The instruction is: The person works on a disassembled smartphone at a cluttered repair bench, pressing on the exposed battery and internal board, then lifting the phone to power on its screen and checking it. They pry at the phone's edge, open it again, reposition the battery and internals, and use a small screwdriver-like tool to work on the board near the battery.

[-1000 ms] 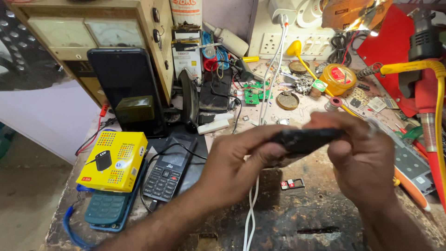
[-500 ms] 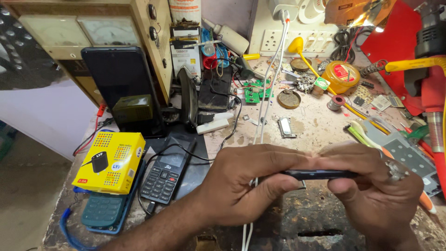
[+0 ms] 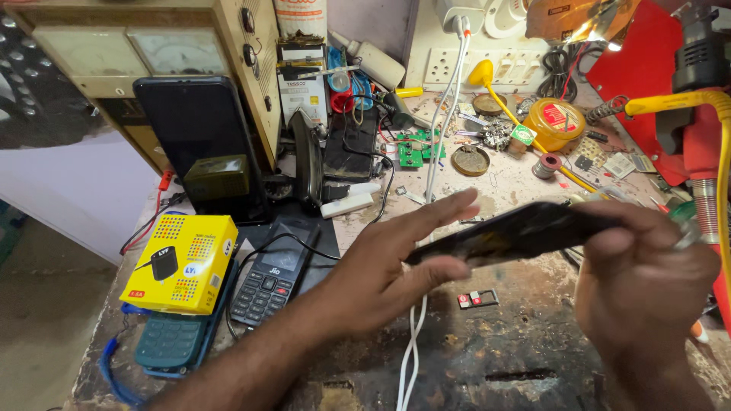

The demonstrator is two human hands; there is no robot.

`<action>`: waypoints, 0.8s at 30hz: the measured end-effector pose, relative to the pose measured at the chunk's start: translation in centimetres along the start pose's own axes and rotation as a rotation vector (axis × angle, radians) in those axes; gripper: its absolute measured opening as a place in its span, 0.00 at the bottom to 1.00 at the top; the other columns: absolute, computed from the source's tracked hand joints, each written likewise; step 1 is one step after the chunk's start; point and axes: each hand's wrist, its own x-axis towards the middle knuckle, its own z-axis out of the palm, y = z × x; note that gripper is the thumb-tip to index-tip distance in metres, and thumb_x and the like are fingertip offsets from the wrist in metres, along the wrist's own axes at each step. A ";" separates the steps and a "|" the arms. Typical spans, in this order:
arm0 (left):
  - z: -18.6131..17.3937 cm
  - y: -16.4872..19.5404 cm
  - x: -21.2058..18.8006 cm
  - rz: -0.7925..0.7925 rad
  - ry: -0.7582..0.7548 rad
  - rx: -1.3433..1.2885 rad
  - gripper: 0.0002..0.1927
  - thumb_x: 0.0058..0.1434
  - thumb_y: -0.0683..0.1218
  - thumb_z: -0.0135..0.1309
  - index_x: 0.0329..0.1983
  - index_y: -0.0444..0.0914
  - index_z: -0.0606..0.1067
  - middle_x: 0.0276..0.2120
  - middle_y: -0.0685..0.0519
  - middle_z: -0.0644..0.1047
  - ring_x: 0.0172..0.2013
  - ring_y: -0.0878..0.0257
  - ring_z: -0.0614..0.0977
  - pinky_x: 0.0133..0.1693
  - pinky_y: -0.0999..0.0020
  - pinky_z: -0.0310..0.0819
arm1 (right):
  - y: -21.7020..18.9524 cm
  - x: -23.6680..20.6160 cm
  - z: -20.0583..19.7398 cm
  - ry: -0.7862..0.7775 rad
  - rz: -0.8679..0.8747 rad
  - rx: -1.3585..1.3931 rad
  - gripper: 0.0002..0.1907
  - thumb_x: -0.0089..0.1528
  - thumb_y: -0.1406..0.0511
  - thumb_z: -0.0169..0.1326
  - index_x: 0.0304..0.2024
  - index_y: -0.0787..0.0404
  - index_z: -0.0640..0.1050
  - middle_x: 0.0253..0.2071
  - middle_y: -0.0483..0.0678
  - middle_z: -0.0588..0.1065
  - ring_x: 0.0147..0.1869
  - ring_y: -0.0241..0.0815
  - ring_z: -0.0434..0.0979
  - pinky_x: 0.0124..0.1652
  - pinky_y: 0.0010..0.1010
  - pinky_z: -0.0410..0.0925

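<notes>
A flat black phone body (image 3: 518, 232) is held edge-on above the worn workbench (image 3: 487, 358). My right hand (image 3: 643, 293) grips its right end from below and behind. My left hand (image 3: 388, 270) has its fingers spread, thumb under the phone's left end and index finger stretched out above it. A small card tray (image 3: 477, 298) lies on the bench just beneath the phone. A white cable (image 3: 411, 346) runs down the bench under my left hand.
A yellow box (image 3: 183, 262) rests on a teal keypad phone (image 3: 171, 346), beside a black keypad phone (image 3: 270, 281). A dark smartphone (image 3: 202, 144) leans on a meter cabinet (image 3: 145, 46). Circuit boards, solder reel, a yellow jar (image 3: 554, 122), socket strip and a red tool stand crowd the back and right.
The phone has been tilted up from level, its left end lower now. My left hand has loosened from a full grip and its fingers have spread. The view has shifted slightly.
</notes>
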 end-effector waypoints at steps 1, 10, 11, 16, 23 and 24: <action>0.1 -0.3 0.0 -0.151 -0.037 -0.032 0.22 0.77 0.51 0.51 0.68 0.37 0.68 0.51 0.43 0.80 0.52 0.54 0.83 0.53 0.65 0.76 | 0.3 0.4 0.0 0.035 0.049 0.131 0.12 0.77 0.65 0.55 0.52 0.71 0.78 0.45 0.52 0.79 0.47 0.39 0.80 0.50 0.28 0.73; 1.0 -0.8 -0.9 -0.164 0.068 0.371 0.13 0.71 0.45 0.56 0.57 0.41 0.77 0.45 0.47 0.84 0.43 0.52 0.87 0.43 0.63 0.82 | -2.5 2.2 2.4 -0.107 0.194 0.022 0.18 0.68 0.65 0.51 0.60 0.61 0.70 0.61 0.50 0.73 0.65 0.44 0.76 0.56 0.36 0.75; 1.2 -0.7 -0.9 -0.094 0.070 0.431 0.14 0.70 0.45 0.57 0.57 0.41 0.76 0.46 0.47 0.83 0.44 0.51 0.87 0.44 0.61 0.82 | -2.9 1.9 2.6 -0.111 0.132 -0.073 0.22 0.64 0.66 0.53 0.61 0.61 0.69 0.62 0.50 0.71 0.68 0.44 0.73 0.56 0.36 0.73; 1.2 0.4 -0.9 0.021 0.046 0.559 0.14 0.68 0.45 0.61 0.55 0.39 0.76 0.44 0.46 0.82 0.45 0.50 0.86 0.44 0.57 0.80 | -2.3 1.3 2.7 -0.227 -0.053 -0.082 0.15 0.64 0.70 0.62 0.53 0.61 0.74 0.61 0.51 0.75 0.72 0.47 0.73 0.64 0.39 0.74; 1.2 1.4 -0.6 0.014 0.087 0.398 0.14 0.66 0.47 0.64 0.53 0.39 0.80 0.46 0.48 0.83 0.47 0.54 0.87 0.49 0.62 0.82 | -1.5 1.0 1.3 -0.246 -0.036 0.001 0.12 0.63 0.71 0.64 0.46 0.60 0.76 0.51 0.50 0.77 0.74 0.54 0.73 0.60 0.40 0.78; 1.3 1.5 -0.6 -0.007 0.105 0.352 0.14 0.65 0.48 0.65 0.51 0.39 0.81 0.45 0.49 0.84 0.48 0.55 0.87 0.50 0.64 0.83 | -1.6 0.8 1.4 -0.234 -0.014 0.003 0.12 0.61 0.71 0.64 0.46 0.60 0.76 0.51 0.50 0.78 0.73 0.55 0.74 0.59 0.40 0.78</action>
